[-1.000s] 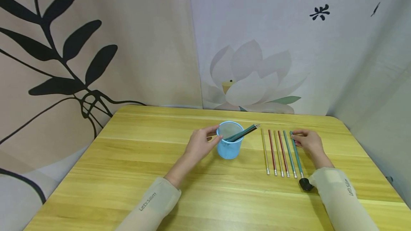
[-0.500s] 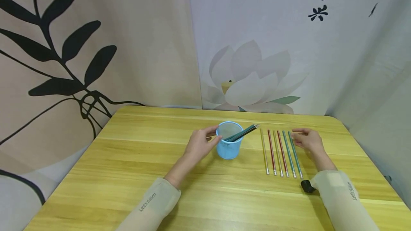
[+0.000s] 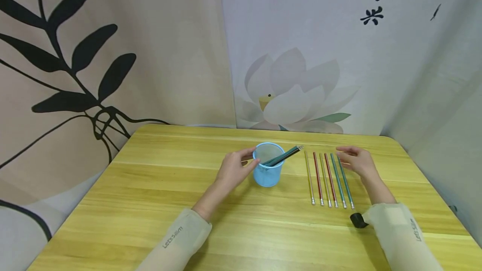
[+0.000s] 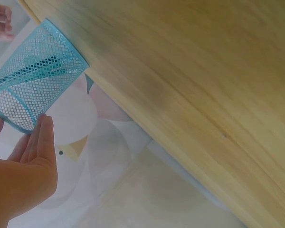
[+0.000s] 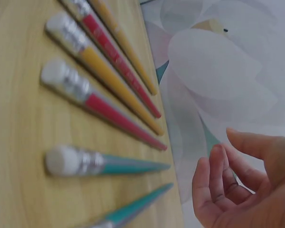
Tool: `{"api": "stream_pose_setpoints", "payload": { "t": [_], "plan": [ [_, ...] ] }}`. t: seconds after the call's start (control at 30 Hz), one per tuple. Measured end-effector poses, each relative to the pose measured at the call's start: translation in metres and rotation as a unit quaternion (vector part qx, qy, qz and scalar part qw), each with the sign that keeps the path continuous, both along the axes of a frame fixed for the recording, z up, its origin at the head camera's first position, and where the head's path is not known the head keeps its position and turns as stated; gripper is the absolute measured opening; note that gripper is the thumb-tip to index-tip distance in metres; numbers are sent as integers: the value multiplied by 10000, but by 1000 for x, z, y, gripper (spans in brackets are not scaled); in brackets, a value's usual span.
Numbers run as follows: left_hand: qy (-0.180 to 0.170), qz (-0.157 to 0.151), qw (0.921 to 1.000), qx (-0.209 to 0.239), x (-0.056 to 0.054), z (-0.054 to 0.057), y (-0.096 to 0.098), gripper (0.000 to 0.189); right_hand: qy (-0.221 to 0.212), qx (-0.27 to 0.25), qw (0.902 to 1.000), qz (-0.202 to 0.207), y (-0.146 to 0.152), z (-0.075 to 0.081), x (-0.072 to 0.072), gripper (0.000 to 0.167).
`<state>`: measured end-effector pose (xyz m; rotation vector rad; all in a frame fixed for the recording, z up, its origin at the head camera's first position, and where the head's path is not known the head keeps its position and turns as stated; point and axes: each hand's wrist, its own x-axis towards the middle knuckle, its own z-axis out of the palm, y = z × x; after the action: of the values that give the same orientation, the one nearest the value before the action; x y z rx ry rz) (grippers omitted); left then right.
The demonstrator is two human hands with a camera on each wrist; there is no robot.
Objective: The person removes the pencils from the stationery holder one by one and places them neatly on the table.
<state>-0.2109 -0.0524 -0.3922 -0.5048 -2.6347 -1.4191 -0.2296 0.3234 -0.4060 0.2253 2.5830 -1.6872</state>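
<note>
My left hand (image 3: 234, 170) grips the rim of a light-blue mesh pencil cup (image 3: 268, 175), thumb on the near side and fingers on the far side. Dark green pencils (image 3: 289, 155) lean out of the cup towards the right. In the left wrist view the cup's mesh wall (image 4: 40, 78) shows these pencils inside. My right hand (image 3: 359, 164) hovers at the far end of the rightmost green pencil (image 3: 346, 185), its fingers loosely bent with nothing between them. The right wrist view shows this hand (image 5: 249, 183) apart from the pencils, beyond their tips.
Left of the rightmost pencil lie another green pencil (image 3: 339, 182), a red pencil (image 3: 331, 181), a yellow pencil (image 3: 325, 181), a red pencil (image 3: 318, 179) and a yellow pencil (image 3: 309, 178), erasers towards me. A printed curtain (image 3: 293, 91) hangs behind the wooden table (image 3: 158, 187).
My right hand has let go of the rightmost green pencil, which now lies a little closer to its neighbour. That hand has then risen slightly and shifted left. The left hand stays on the cup.
</note>
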Motion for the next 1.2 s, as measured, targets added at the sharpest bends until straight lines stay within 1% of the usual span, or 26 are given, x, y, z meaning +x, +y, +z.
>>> {"api": "stream_pose_setpoints", "payload": {
  "t": [0.17, 0.37, 0.53, 0.97, 1.2],
  "plan": [
    [55, -19, 10000, -40, 0, -1, -1, 42, 78, -122, 9999, 87, -10, 5, 3, 55],
    [60, -13, 10000, -18, 0, -1, -1, 43, 293, -82, 9993, 233, -23, 11, 6, 55],
    [24, -7, 10000, 39, 0, -1, 0, 43, 388, -74, 9985, 371, -35, 14, 7, 53],
    [-15, -13, 10000, 65, -1, -1, 0, 42, 506, 2, 9970, 590, -61, 27, 12, 48],
    [-43, 15, 10000, 27, -2, -1, 0, 43, 566, -92, 9956, 743, -73, 31, 17, 49]
  ]
}}
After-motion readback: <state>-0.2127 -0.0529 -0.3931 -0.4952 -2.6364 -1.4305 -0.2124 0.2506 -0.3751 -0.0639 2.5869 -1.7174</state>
